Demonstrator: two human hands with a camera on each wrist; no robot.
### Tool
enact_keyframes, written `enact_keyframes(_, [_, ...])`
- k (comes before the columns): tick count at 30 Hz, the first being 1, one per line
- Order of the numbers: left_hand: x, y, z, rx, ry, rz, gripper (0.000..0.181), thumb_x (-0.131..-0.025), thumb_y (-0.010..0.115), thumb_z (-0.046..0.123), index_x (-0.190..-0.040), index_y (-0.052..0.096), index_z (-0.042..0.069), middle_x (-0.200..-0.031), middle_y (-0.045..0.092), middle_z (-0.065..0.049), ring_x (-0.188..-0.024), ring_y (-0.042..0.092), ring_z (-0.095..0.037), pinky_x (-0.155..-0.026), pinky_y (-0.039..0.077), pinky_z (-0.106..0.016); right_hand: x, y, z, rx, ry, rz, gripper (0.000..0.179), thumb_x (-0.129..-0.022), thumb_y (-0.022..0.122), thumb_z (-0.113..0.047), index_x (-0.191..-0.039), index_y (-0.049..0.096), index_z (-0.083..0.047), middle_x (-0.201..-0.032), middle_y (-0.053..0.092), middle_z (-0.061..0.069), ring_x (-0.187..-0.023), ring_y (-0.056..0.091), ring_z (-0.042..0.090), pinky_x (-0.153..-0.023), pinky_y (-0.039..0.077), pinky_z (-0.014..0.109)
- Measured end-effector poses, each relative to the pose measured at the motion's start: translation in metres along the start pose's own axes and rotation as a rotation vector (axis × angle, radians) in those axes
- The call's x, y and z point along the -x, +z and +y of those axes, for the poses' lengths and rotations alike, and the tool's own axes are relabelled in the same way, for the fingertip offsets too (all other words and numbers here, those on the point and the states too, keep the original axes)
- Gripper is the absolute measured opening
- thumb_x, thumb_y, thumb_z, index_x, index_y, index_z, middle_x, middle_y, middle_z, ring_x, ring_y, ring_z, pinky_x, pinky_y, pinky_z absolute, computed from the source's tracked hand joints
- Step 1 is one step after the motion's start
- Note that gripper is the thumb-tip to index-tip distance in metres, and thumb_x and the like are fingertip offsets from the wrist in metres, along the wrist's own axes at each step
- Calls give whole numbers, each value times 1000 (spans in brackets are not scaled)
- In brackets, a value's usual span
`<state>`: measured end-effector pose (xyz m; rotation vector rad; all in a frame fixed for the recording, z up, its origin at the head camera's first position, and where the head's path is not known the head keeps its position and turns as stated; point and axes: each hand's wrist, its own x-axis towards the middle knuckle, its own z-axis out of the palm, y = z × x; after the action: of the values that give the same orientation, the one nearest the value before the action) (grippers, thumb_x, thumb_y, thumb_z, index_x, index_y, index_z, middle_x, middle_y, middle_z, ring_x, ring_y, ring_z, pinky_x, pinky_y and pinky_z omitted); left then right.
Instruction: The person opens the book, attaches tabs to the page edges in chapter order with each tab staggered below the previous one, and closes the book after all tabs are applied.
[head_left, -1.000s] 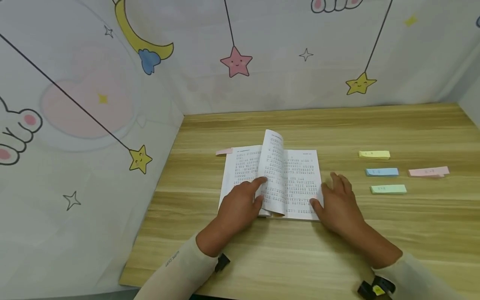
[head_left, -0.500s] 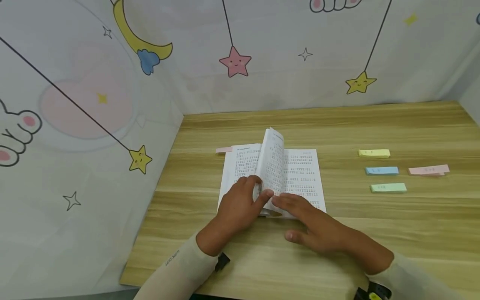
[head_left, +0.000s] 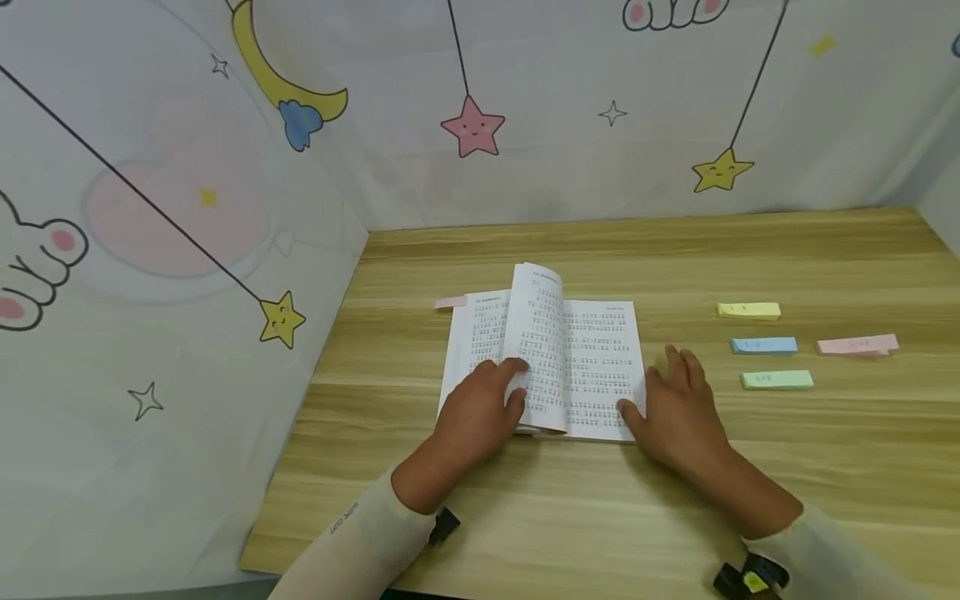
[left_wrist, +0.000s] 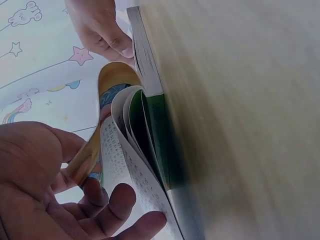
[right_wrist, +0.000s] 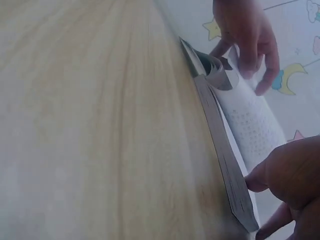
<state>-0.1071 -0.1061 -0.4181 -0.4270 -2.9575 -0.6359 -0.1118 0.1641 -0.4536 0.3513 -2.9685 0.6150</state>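
Observation:
An open book [head_left: 603,358] with printed pages lies on the table, one bundle of its leaves [head_left: 538,350] standing curled up near the middle. My left hand [head_left: 476,412] pinches the edge of those raised leaves; in the left wrist view a gold-brown page [left_wrist: 92,150] with a picture runs between the thumb and fingers of this hand [left_wrist: 45,185]. At the book's right edge, my right hand [head_left: 682,412] rests with its thumb on the page and its other fingers spread beside the edge. The right wrist view shows that thumb [right_wrist: 259,179] at the page margin.
A pink sticky tab [head_left: 451,302] sticks out from the book's upper left. To the right lie yellow [head_left: 748,311], blue [head_left: 764,345], green [head_left: 777,380] and pink [head_left: 857,343] sticky-note pads on the wooden table [head_left: 615,517]. A patterned backdrop [head_left: 555,167] rises behind.
My right hand reached left to the raised leaves, then returned to the book's right edge. The raised bundle now curls a little farther left. My left hand has barely moved.

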Motion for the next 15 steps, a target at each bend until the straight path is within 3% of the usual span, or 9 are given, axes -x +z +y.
enact_keyframes(3, [1, 0, 1, 9, -14, -19, 26, -100, 66, 27, -125, 70, 18, -88, 61, -2, -65, 51, -14, -50, 42, -30, 1, 1, 1, 14, -21, 0, 61, -91, 75, -25, -123, 56, 24, -149, 29, 45, -141, 19, 59, -108, 25, 70])
enact_keyframes(7, [1, 0, 2, 39, -41, -49, 36, -105, 56, 45, -126, 69, 19, -97, 66, -2, -78, 59, -16, -61, 47, -33, 3, 1, -4, 47, -61, 44, 61, -88, 78, -20, -121, 56, 25, -148, 33, 44, -141, 24, 57, -106, 30, 70])
enact_keyframes(11, [1, 0, 3, 58, -47, -69, 43, -106, 49, 50, -127, 70, 18, -102, 68, -2, -87, 62, -19, -67, 49, -37, 6, 1, -11, 69, -85, 59, 61, -87, 80, -19, -121, 56, 26, -147, 35, 43, -140, 27, 56, -104, 33, 70])
enact_keyframes(13, [1, 0, 3, 59, -45, -76, 46, -107, 46, 52, -127, 70, 18, -103, 68, -3, -89, 63, -20, -69, 50, -38, 7, 1, -14, 27, -111, 62, 64, -88, 81, -23, -127, 57, 21, -148, 37, 41, -141, 28, 55, -106, 32, 69])
enact_keyframes(15, [1, 0, 2, 61, -45, -81, 50, -107, 43, 55, -127, 70, 18, -105, 69, -3, -91, 64, -21, -71, 51, -39, 9, 1, -18, -80, -175, 31, 65, -91, 79, -27, -137, 55, 12, -152, 37, 34, -142, 30, 51, -107, 32, 67])
